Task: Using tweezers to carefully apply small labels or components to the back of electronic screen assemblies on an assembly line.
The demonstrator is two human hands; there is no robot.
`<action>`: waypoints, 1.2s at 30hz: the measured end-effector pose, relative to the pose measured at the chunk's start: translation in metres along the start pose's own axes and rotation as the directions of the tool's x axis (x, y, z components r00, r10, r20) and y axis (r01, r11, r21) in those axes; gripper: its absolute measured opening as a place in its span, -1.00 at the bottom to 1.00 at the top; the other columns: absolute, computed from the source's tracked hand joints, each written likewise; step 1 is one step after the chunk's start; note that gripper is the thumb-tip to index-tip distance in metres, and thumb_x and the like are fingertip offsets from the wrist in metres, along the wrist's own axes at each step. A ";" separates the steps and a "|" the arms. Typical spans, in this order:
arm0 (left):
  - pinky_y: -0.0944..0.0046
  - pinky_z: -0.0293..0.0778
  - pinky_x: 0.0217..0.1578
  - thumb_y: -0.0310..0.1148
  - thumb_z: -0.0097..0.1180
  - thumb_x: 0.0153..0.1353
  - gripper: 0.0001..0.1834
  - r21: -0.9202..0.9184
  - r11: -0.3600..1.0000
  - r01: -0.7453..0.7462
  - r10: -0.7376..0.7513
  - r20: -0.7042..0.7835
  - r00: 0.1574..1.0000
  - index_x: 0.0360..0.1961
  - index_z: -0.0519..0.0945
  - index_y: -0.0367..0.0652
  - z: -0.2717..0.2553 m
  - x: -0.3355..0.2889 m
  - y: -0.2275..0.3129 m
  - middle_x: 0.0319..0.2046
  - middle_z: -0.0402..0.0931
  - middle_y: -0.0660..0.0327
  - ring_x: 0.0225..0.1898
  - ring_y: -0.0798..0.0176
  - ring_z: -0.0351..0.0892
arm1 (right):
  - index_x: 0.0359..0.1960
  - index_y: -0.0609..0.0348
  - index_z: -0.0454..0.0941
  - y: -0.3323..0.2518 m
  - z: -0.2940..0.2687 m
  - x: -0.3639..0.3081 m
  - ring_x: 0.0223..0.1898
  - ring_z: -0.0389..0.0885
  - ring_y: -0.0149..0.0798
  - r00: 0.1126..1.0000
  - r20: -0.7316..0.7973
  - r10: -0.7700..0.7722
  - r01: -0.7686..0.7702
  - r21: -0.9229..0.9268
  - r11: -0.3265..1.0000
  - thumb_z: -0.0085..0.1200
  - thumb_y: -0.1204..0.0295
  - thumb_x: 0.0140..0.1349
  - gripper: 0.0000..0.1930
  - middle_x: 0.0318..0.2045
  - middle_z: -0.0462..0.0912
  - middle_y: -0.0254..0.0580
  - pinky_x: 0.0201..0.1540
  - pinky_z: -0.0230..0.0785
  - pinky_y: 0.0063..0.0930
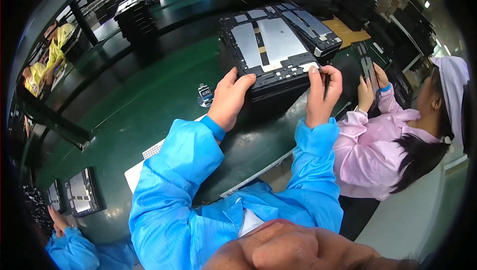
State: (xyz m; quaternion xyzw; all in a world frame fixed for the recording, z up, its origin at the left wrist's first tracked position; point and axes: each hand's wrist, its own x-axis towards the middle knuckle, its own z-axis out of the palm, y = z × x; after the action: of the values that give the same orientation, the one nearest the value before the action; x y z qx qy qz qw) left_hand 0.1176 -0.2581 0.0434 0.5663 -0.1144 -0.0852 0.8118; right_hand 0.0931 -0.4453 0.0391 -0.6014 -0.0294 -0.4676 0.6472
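In front of me stands a stack of black trays, and on its top lies an opened tablet point(276, 41) with silver battery panels and small circuit parts showing. My left hand point(228, 96) grips its near left corner, thumb on top and fingers at the side. At the near right corner, my right hand point(322, 96) pinches the edge between thumb and fingers. A thin dark tool point(326, 86), its kind unclear, also sits within that hand. Right beside the stack is a second one, topped by a similar opened tablet point(310, 27).
A small clear-and-dark part point(204, 94) lies on the green table point(164, 81) left of my hand. A white perforated sheet point(151, 151) is partly under my left sleeve. To the right, a person in pink point(372, 150) holds dark strips. More opened tablets point(82, 191) lie lower left, near another worker's hand.
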 end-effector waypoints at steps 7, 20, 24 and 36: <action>0.31 0.28 0.07 -0.58 -0.08 0.11 -0.44 -0.383 0.911 -0.155 0.163 -0.011 0.987 0.20 0.20 -0.36 0.004 -0.042 0.023 0.02 0.37 0.09 0.01 0.26 0.40 | -0.19 0.27 0.32 -0.019 0.013 -0.010 -0.26 0.43 -0.46 0.989 0.104 -0.100 0.075 0.224 0.972 0.14 0.55 0.12 -0.72 -0.24 0.47 -0.20 -0.18 0.33 -0.60; 0.21 0.42 -0.02 -0.51 -0.15 0.11 -0.47 -0.121 0.989 -0.085 0.009 -0.527 0.850 0.16 0.26 -0.41 -0.219 -0.148 0.032 -0.05 0.46 0.03 -0.06 0.18 0.50 | -0.08 0.38 0.35 0.028 0.164 -0.151 -0.29 0.53 -0.39 0.490 0.838 0.241 -0.394 -0.034 0.919 0.31 0.52 -0.03 -0.51 -0.31 0.52 -0.16 -0.21 0.45 -0.53; 0.38 0.38 -0.08 -0.52 -0.08 0.11 -0.50 0.192 0.977 0.095 0.034 -0.579 0.815 0.12 0.30 -0.46 -0.223 -0.149 0.031 -0.12 0.49 0.07 -0.14 0.30 0.48 | -0.07 0.37 0.40 0.036 0.160 -0.155 -0.27 0.53 -0.31 0.407 0.886 0.223 -0.234 -0.135 0.963 0.30 0.52 -0.04 -0.52 -0.33 0.53 -0.13 -0.18 0.42 -0.51; 0.38 0.35 -0.04 -0.36 0.02 0.23 -0.50 0.362 0.932 0.026 0.199 -0.570 0.797 0.15 0.29 -0.39 -0.238 -0.129 0.023 -0.08 0.48 0.07 -0.07 0.33 0.44 | -0.12 0.32 0.44 0.036 0.178 -0.154 -0.28 0.56 -0.28 0.438 0.857 0.271 -0.186 -0.209 0.960 0.28 0.50 -0.01 -0.60 -0.30 0.58 -0.09 -0.19 0.43 -0.46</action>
State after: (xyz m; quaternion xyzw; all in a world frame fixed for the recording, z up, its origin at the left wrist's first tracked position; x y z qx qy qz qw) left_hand 0.0612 -0.0012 -0.0260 0.6938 0.1078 0.1572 0.6945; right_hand 0.1227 -0.2195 -0.0315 -0.7798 -0.2562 -0.0015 0.5712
